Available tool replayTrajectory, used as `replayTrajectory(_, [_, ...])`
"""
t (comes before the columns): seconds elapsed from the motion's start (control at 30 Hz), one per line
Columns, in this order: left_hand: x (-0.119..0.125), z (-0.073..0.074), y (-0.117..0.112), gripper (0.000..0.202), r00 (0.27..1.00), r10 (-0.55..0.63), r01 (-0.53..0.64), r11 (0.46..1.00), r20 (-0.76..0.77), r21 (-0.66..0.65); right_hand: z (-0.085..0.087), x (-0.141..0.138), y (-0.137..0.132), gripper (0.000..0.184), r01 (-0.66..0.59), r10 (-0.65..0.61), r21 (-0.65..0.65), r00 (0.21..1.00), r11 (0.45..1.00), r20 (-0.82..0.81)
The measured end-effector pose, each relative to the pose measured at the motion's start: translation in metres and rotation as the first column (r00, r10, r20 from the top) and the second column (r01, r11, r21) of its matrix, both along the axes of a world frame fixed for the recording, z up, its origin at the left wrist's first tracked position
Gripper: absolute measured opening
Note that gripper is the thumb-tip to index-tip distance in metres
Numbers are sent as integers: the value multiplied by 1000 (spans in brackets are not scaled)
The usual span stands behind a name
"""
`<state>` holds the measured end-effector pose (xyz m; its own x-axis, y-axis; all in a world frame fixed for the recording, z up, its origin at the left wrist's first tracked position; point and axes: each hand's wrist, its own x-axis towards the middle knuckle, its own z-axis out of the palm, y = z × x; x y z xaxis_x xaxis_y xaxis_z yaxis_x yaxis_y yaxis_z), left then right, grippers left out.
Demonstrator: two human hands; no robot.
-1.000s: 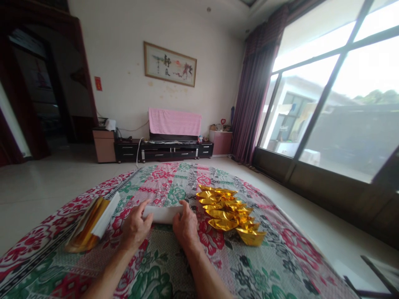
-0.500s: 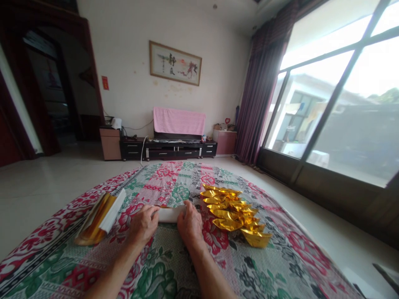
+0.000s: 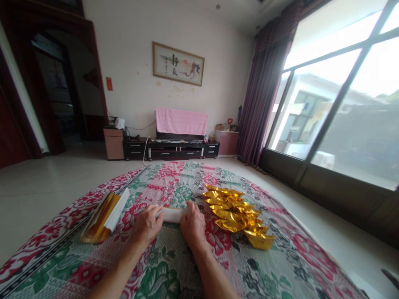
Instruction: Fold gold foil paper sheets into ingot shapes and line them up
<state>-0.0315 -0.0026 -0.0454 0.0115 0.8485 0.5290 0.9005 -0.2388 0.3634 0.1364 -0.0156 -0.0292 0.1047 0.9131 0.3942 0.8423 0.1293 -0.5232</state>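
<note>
A folded white paper [image 3: 173,214] lies on the floral quilt [image 3: 174,265] in front of me. My left hand [image 3: 146,226] pinches its left end with curled fingers. My right hand [image 3: 193,226] presses down on its right end, fingers closed over the edge. To the right lies a heap of folded gold foil ingots [image 3: 238,214]. A stack of gold-and-white foil sheets [image 3: 104,216] rests to the left of my left hand.
The quilt covers a surface with pale tiled floor [image 3: 46,187] around it. A dark TV cabinet [image 3: 174,148] with a pink cloth stands at the far wall. Large windows and purple curtains [image 3: 262,91] fill the right side.
My hands have drawn closer together along the white paper, so less of it shows between them. The view has shifted slightly left and down.
</note>
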Motion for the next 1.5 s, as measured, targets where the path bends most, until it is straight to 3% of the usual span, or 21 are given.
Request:
replayTrajectory(0.5, [-1,-1,1,28,1000,-13,13,1000,23,-5,-1,1,0,44,10,-10,15,999,1000,-38])
replayTrajectory(0.7, [-4,2,4,44,992,-27,9,989,121,150,3,0,4,40,-18,77,258,973,966,-219])
replayTrajectory(0.93, [-1,9,1,56,1000,-10,5,950,16,313,9,-4,4,32,-69,234,472,925,879,-301])
replayTrajectory(1.1, [9,25,-12,50,999,-41,42,930,-10,366,14,-8,0,29,-103,293,544,916,833,-274])
replayTrajectory(1.23, [15,31,-20,33,986,-21,-30,955,167,297,18,-7,-1,30,-45,250,559,922,828,-296])
replayTrajectory(1.33, [15,29,-19,31,934,25,-37,999,356,28,18,-8,-2,30,-53,261,570,921,820,-290])
replayTrajectory(1.4, [12,29,-17,40,852,34,54,987,522,-151,17,-12,-5,33,-109,298,564,919,819,-256])
replayTrajectory(1.5, [8,31,-12,46,585,83,239,933,807,-270,16,-22,-13,38,-225,365,531,914,817,-175])
